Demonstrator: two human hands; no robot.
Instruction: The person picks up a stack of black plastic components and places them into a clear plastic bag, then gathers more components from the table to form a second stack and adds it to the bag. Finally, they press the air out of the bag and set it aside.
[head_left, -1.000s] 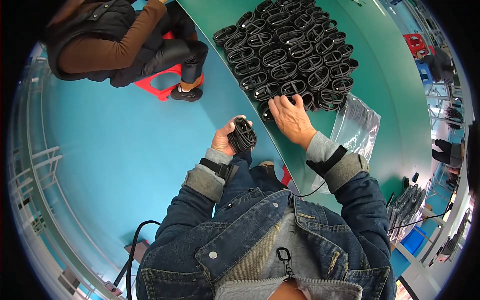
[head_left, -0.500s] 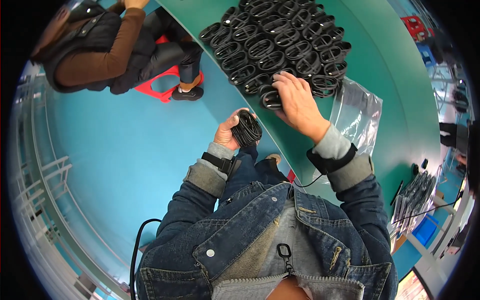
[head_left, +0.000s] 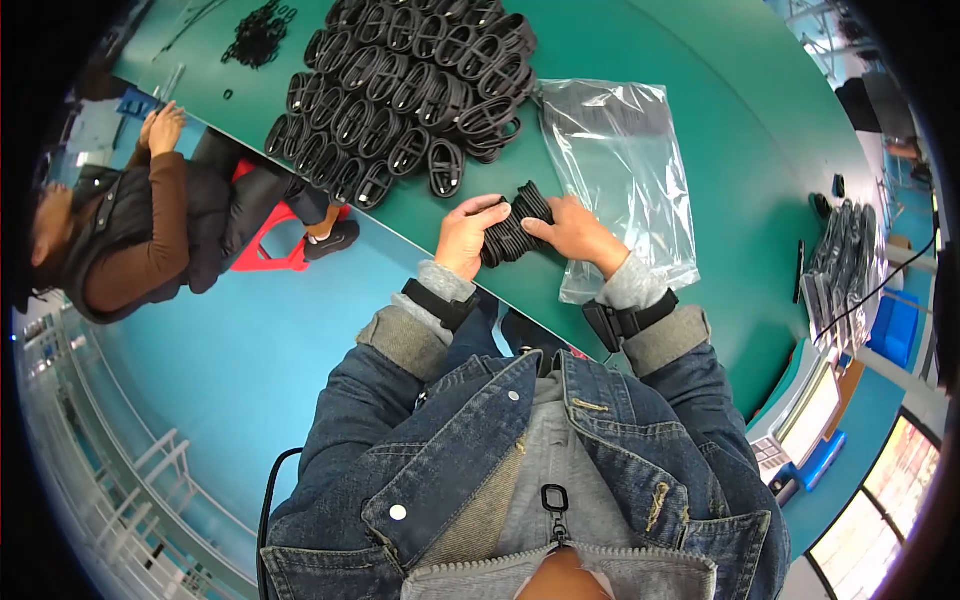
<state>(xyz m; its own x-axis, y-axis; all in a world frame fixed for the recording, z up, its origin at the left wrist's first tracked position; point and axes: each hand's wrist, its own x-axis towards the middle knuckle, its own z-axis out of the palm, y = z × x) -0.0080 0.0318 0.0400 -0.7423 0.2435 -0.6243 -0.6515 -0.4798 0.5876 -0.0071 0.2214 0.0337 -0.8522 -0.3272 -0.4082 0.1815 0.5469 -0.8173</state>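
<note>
Several coiled black cables (head_left: 515,230), stacked side by side in a bundle, are held between my two hands above the table's near edge. My left hand (head_left: 466,236) is closed around the bundle's left side, thumb on top. From the right, my right hand (head_left: 582,236) grips the other side, its thumb pressed on the coils. Beyond them a large heap of coiled black cables (head_left: 408,150) lies in rows on the green table. Just right of my hands a clear plastic bag (head_left: 655,215) lies flat, with dark cables showing through its far part.
The green table (head_left: 740,290) curves along the far side. A small pile of black ties or loops (head_left: 262,35) lies at the far left. At the left a co-worker (head_left: 130,230) sits on a red stool (head_left: 270,250). Filled clear bags (head_left: 843,265) lie at the right.
My right hand has left the heap with more cable and met my left hand, so both now hold one bundle. The view has shifted right, and the heap appears further left.
</note>
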